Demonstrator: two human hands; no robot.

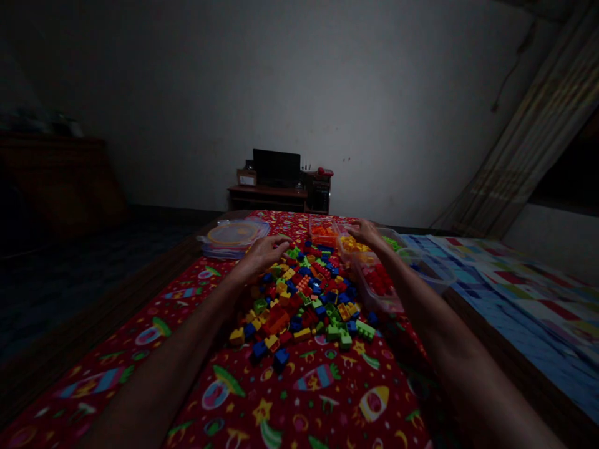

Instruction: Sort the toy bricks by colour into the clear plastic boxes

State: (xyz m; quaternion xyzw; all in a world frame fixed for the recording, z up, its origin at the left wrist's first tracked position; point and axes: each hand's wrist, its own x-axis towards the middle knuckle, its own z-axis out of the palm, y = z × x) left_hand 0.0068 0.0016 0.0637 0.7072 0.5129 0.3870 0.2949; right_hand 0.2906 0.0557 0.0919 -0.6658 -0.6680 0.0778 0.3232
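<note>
A heap of mixed building blocks (299, 293) in red, blue, yellow, green and orange spreads over a red patterned cloth (281, 405). My left hand (269, 252) hovers at the far left edge of the heap, its fingers apart and nothing visible in them. Over a clear box of yellow blocks (354, 244) reaches my right hand (365, 233), its fingers loosely spread with no block seen in them. Around it stand clear boxes with orange blocks (324, 232), red blocks (380, 280) and green blocks (392, 242). My right forearm partly covers another clear box (435, 271) with something dark blue inside.
Stacked clear lids (231, 236) lie left of the heap. To the right is a surface with a blue and patchwork cover (496, 287). Against the far wall stands a desk (269, 192) with a dark monitor (276, 167). A wooden cabinet (60, 181) is at far left.
</note>
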